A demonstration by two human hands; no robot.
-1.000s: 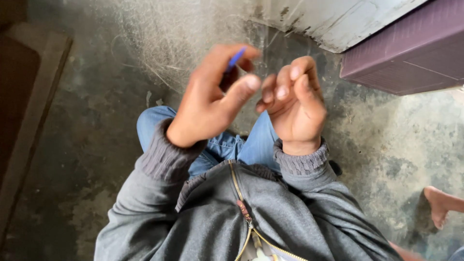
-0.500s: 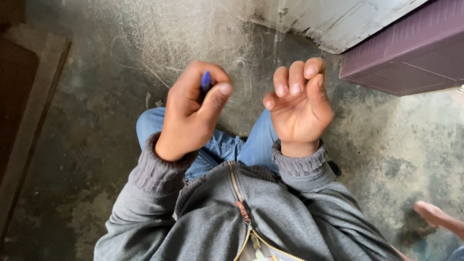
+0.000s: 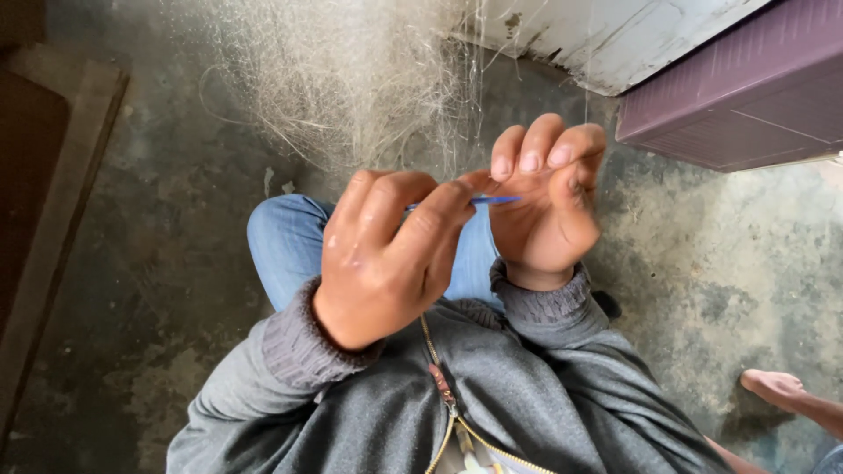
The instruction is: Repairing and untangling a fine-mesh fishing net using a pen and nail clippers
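Since the earlier frames the two hands have been brought together; the blue needle (image 3: 494, 200), formerly upright in the left hand (image 3: 386, 254), is now held level, pinched between that hand's thumb and forefinger, its tip touching the right hand (image 3: 544, 206). The right hand's fingers are curled, pinching fine net threads (image 3: 351, 79). Counted: two hands, one needle, one net. A bare foot (image 3: 777, 386) is seen lower right. Open concrete floor (image 3: 167, 263) is left between the knee and the wooden edge at left.

Stained concrete floor (image 3: 176, 263) — pale netting (image 3: 351, 79) heaped on it.
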